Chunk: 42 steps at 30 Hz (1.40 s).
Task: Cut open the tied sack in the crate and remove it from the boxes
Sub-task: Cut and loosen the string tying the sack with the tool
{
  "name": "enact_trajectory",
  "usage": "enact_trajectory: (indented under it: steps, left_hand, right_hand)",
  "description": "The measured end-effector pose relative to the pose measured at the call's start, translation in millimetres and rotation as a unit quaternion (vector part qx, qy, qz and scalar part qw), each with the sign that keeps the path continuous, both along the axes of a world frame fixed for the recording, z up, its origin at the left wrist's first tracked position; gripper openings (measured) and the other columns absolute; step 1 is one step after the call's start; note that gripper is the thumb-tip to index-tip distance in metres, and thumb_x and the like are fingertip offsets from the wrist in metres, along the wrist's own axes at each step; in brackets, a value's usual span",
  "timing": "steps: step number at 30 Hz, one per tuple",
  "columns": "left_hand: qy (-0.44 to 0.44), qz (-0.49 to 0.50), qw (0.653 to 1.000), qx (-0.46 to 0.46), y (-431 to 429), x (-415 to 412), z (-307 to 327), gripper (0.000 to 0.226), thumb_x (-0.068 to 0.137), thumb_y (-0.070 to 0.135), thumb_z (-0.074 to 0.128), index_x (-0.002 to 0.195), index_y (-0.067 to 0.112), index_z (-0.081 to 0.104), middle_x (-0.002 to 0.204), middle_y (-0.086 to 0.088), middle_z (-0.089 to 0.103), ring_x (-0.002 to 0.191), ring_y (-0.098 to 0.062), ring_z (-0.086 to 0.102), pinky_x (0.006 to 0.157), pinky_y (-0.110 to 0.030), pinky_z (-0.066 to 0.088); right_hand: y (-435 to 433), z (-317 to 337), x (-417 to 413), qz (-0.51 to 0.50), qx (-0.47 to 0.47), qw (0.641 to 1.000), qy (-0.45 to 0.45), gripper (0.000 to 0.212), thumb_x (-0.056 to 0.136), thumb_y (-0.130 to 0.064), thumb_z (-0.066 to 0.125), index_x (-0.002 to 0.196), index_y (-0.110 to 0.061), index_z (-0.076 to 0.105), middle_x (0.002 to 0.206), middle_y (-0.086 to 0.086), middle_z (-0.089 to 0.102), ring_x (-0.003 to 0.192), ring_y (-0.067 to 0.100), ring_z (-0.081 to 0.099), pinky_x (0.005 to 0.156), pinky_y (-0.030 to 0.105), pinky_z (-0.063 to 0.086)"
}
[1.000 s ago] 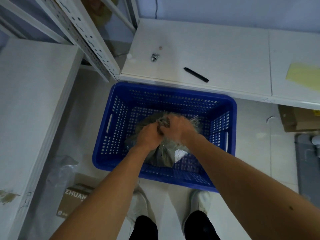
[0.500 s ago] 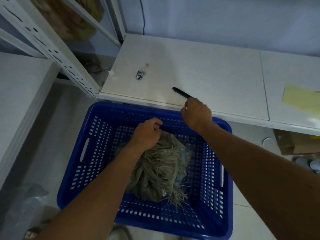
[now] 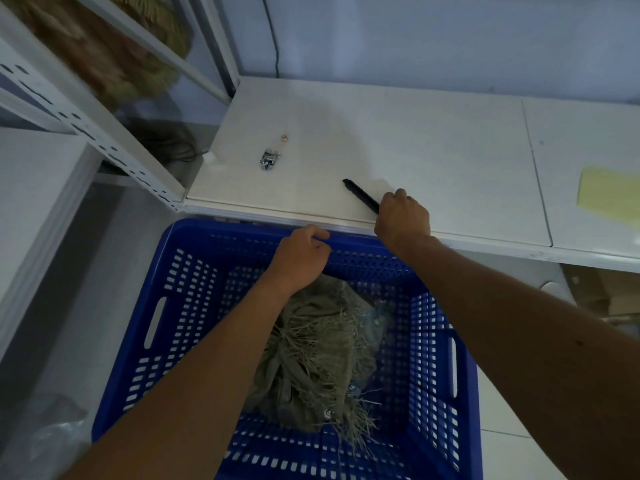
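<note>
**Frayed sack in the blue crate, right hand at the black tool**

The sack [image 3: 313,355] is a drab olive-tan woven bag, crumpled and bunched, with loose pale fibres splaying out from its gathered part and trailing off its near end. Beside it on the right a bit of clear plastic shows. It lies on the floor of the blue perforated crate [image 3: 433,344], slightly right of centre, its long axis running from the far wall toward the near wall.

The left hand [image 3: 300,255] is curled into a loose fist above the far end of the sack, near the crate's far rim; whether it pinches any fabric cannot be told. The right hand [image 3: 401,216] rests on the white shelf top [image 3: 433,150] beyond the crate, fingers closed over one end of a slim black tool [image 3: 360,195], whose free end points away to the left
</note>
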<state>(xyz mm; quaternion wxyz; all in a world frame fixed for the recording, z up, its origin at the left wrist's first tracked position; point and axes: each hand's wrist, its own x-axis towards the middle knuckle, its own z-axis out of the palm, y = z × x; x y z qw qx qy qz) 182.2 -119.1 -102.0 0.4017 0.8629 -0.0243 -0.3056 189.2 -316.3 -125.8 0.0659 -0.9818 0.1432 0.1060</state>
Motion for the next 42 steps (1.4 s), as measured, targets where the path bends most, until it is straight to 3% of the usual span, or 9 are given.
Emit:
enact_trajectory:
  steps: [8, 18, 23, 27, 31, 33, 36, 38, 42]
  left_hand:
    - [0.013, 0.049, 0.999, -0.015, -3.6, -12.0, 15.6, 0.016, 0.099, 0.024, 0.058, 0.112, 0.022, 0.068, 0.118, -0.002, 0.071, 0.109, -0.018, 0.066, 0.103, -0.039, 0.051]
    - [0.077, 0.174, 0.971, -0.145, 6.5, -68.4, 74.1, 0.034, 0.098, 0.035, 0.064, 0.120, 0.010, 0.070, 0.111, -0.005, 0.075, 0.095, -0.015, 0.073, 0.088, -0.031, 0.058]
    - [0.106, 0.229, 0.955, -0.155, 30.7, -107.2, 86.6, 0.015, 0.093, 0.029, 0.071, 0.095, 0.015, 0.075, 0.096, -0.008, 0.078, 0.094, -0.024, 0.074, 0.092, -0.046, 0.059]
    - [0.135, 0.269, 0.938, -0.173, 57.9, -136.0, 85.7, 0.011, 0.095, 0.019, 0.069, 0.086, 0.017, 0.074, 0.092, -0.010, 0.078, 0.096, -0.028, 0.074, 0.090, -0.044, 0.060]
    - [0.183, 0.256, 0.929, -0.194, 80.8, -153.7, 82.3, 0.012, 0.095, 0.018, 0.069, 0.086, 0.020, 0.075, 0.087, 0.000, 0.079, 0.091, -0.017, 0.074, 0.082, -0.029, 0.060]
    - [0.197, 0.244, 0.927, -0.204, 89.3, -156.9, 82.6, 0.011, 0.096, 0.019, 0.069, 0.088, 0.021, 0.076, 0.082, 0.007, 0.079, 0.089, -0.009, 0.073, 0.083, -0.025, 0.058]
    - [0.199, 0.238, 0.925, -0.219, 97.1, -155.5, 86.0, 0.011, 0.096, 0.020, 0.068, 0.089, 0.019, 0.077, 0.086, 0.005, 0.080, 0.086, -0.005, 0.074, 0.077, -0.018, 0.058]
    - [0.204, 0.235, 0.921, -0.233, 99.4, -152.2, 89.3, 0.011, 0.097, 0.019, 0.067, 0.093, 0.016, 0.077, 0.090, 0.002, 0.080, 0.086, -0.005, 0.075, 0.076, -0.017, 0.058]
    - [0.223, 0.210, 0.918, -0.253, 103.8, -148.0, 92.2, 0.014, 0.097, 0.018, 0.067, 0.104, 0.010, 0.077, 0.098, -0.003, 0.080, 0.092, -0.009, 0.075, 0.080, -0.019, 0.059]
  right_hand:
    - [11.0, 20.7, -15.4, -0.068, 0.115, 0.991, -0.025, 0.021, 0.098, -0.016, 0.052, 0.109, 0.001, 0.057, 0.112, 0.018, 0.059, 0.096, 0.032, 0.061, 0.070, 0.030, 0.036]
    - [71.7, 87.7, -107.6, -0.065, 0.251, 0.964, -0.056, 0.017, 0.098, -0.024, 0.056, 0.103, -0.009, 0.060, 0.101, 0.006, 0.058, 0.081, 0.024, 0.060, 0.067, 0.036, 0.047]
    - [118.3, 104.4, -172.8, -0.004, 0.272, 0.957, -0.099, 0.016, 0.095, -0.016, 0.061, 0.107, -0.005, 0.060, 0.096, 0.012, 0.058, 0.078, 0.028, 0.058, 0.061, 0.033, 0.039]
    - [147.2, 102.2, -213.3, -0.036, 0.307, 0.949, -0.054, 0.012, 0.092, -0.018, 0.064, 0.097, -0.013, 0.055, 0.091, 0.000, 0.050, 0.069, 0.017, 0.047, 0.056, 0.025, 0.035]
    - [160.2, 106.4, -224.6, -0.098, 0.420, 0.902, 0.004, 0.018, 0.096, -0.019, 0.061, 0.092, -0.034, 0.051, 0.084, -0.014, 0.056, 0.072, 0.006, 0.055, 0.060, 0.012, 0.040]
    - [165.1, 108.1, -224.9, -0.125, 0.491, 0.862, 0.034, 0.014, 0.100, -0.020, 0.055, 0.107, -0.030, 0.062, 0.083, -0.013, 0.063, 0.073, 0.004, 0.061, 0.067, 0.016, 0.048]
    - [169.0, 105.1, -224.4, -0.126, 0.528, 0.838, 0.059, 0.028, 0.104, -0.017, 0.047, 0.126, -0.020, 0.063, 0.077, -0.007, 0.068, 0.065, 0.004, 0.064, 0.068, 0.023, 0.054]
    - [171.1, 106.9, -222.5, -0.128, 0.540, 0.830, 0.054, 0.028, 0.104, -0.019, 0.046, 0.126, -0.019, 0.064, 0.076, -0.002, 0.068, 0.064, 0.007, 0.063, 0.070, 0.028, 0.055]
    - [172.1, 111.2, -222.5, -0.155, 0.583, 0.796, 0.036, 0.021, 0.104, -0.017, 0.048, 0.109, -0.012, 0.067, 0.076, 0.010, 0.067, 0.062, 0.011, 0.061, 0.062, 0.020, 0.053]
